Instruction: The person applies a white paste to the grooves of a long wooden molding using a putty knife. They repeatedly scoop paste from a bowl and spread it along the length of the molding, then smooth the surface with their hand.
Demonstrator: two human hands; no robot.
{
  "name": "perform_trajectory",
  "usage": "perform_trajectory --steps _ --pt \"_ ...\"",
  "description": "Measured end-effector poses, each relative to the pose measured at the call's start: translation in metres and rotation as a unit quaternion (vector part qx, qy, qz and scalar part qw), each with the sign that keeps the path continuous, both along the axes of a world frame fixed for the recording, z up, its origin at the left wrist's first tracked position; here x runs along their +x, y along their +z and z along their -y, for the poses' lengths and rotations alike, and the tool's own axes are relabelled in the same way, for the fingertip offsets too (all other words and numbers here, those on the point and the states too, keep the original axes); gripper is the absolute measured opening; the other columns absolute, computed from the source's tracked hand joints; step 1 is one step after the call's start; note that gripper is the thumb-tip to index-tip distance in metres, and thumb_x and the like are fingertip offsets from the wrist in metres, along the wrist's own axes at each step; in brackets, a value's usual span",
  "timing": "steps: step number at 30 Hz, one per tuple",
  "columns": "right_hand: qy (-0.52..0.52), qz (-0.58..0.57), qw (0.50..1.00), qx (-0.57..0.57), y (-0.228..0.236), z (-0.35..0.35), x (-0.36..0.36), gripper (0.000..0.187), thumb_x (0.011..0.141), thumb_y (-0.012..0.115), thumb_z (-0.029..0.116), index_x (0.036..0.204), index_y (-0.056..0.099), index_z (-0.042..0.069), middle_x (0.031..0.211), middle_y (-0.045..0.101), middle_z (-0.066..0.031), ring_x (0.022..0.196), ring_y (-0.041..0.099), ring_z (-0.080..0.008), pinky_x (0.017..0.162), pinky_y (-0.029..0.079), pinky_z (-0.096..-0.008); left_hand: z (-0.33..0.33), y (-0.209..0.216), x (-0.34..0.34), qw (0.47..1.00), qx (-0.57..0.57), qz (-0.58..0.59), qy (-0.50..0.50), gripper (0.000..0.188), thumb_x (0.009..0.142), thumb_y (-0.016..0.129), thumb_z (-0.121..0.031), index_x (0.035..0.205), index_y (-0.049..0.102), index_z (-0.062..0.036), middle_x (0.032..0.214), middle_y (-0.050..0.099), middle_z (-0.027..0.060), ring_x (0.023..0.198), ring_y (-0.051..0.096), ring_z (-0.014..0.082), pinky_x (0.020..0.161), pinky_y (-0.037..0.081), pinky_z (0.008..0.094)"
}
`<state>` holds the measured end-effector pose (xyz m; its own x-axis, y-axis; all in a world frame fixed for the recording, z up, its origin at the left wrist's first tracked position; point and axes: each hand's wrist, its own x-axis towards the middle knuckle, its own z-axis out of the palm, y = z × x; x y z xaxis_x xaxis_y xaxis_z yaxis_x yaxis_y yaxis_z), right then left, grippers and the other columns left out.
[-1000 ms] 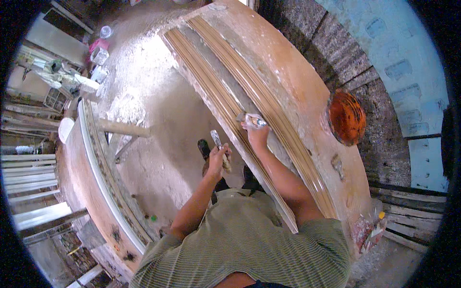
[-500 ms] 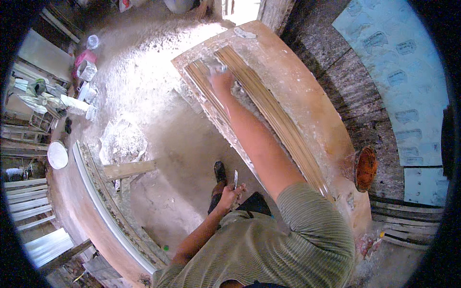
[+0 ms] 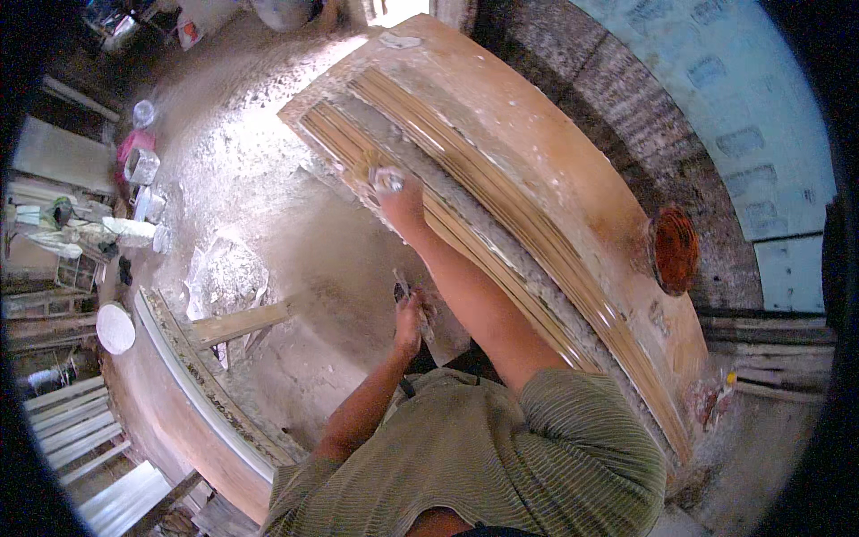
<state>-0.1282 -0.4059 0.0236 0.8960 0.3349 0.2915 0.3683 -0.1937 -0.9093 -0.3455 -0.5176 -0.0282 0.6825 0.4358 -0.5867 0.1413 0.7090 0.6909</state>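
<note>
My right hand (image 3: 401,199) reaches out over the workbench (image 3: 555,143), closed around a brush (image 3: 367,167) with tan bristles. The bristles are at the near one of two long, grooved tan strips (image 3: 333,132), close to its far end. The second grooved strip (image 3: 501,192) lies parallel to it, with rough grey residue between them. My left hand (image 3: 409,324) is held low in front of my body, off the bench. It is closed on a thin, pale, blade-like tool (image 3: 401,283) whose exact kind I cannot make out.
A reddish-brown round basket-like object (image 3: 673,251) stands beside the bench's right edge. To the left, a curved bench carries a long pale strip (image 3: 174,358). A white round lid or bucket (image 3: 115,328), a short plank (image 3: 242,323) and a whitish sheet (image 3: 228,277) are nearby.
My right hand with the brush has come back toward me, onto the near strip. My left hand has risen slightly and turned. The whole view has shifted, showing more of the strips' near ends.
</note>
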Motion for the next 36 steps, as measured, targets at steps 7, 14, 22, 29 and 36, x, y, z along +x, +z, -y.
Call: perform_trajectory --steps 7,14,22,29,36 --pt "-0.070 -0.085 0.975 -0.192 -0.015 0.357 -0.116 0.018 0.089 0.064 0.020 0.102 0.067 0.007 0.097 0.068 -0.0098 0.088 0.065 -0.0220 0.079 0.051 -0.0325 0.054 0.013 -0.008 0.999 -0.034 0.000 0.023 0.031 0.097 0.054 -0.039 0.089 0.054 -0.0089 0.088 0.067 0.0107 0.061 0.057 0.0134 0.047 0.045 0.0275" --pt "-0.394 -0.098 0.872 -0.274 -0.013 0.813 -0.319 0.028 0.087 0.069 0.024 0.106 0.065 0.003 0.112 0.066 -0.0174 0.106 0.061 -0.0265 0.093 0.046 -0.0381 0.148 0.015 -0.018 0.979 -0.155 0.022 -0.129 0.023 0.097 0.054 -0.036 0.104 0.048 -0.0153 0.102 0.066 0.0104 0.069 0.057 0.0123 0.049 0.047 0.0265" --pt "-0.377 -0.276 0.764 -0.444 0.024 0.793 -0.294 0.029 0.081 0.061 0.015 0.107 0.062 0.001 0.105 0.062 -0.0228 0.096 0.060 -0.0419 0.080 0.049 -0.0502 0.270 0.038 -0.008 0.971 0.037 0.014 -0.234 0.028 0.099 0.050 -0.034 0.081 0.051 -0.0128 0.098 0.068 0.0111 0.066 0.056 0.0122 0.050 0.044 0.0259" --pt "-0.333 -0.293 0.895 -0.049 0.027 0.690 -0.246 0.036 0.083 0.070 0.038 0.099 0.071 0.005 0.094 0.072 -0.0149 0.084 0.068 -0.0292 0.079 0.053 -0.0392 0.354 0.066 -0.034 0.960 0.027 -0.015 -0.278 0.029 0.098 0.053 -0.032 0.083 0.056 -0.0076 0.087 0.069 0.0102 0.060 0.055 0.0131 0.050 0.044 0.0271" --pt "-0.615 -0.172 0.761 -0.110 -0.027 0.948 -0.326 0.038 0.076 0.079 0.034 0.089 0.069 0.000 0.084 0.071 -0.0138 0.075 0.068 -0.0248 0.067 0.053 -0.0389 0.388 0.063 -0.075 0.945 0.097 0.023 -0.312 0.025 0.098 0.055 -0.031 0.082 0.054 -0.0109 0.092 0.069 0.0097 0.062 0.057 0.0112 0.048 0.046 0.0246"
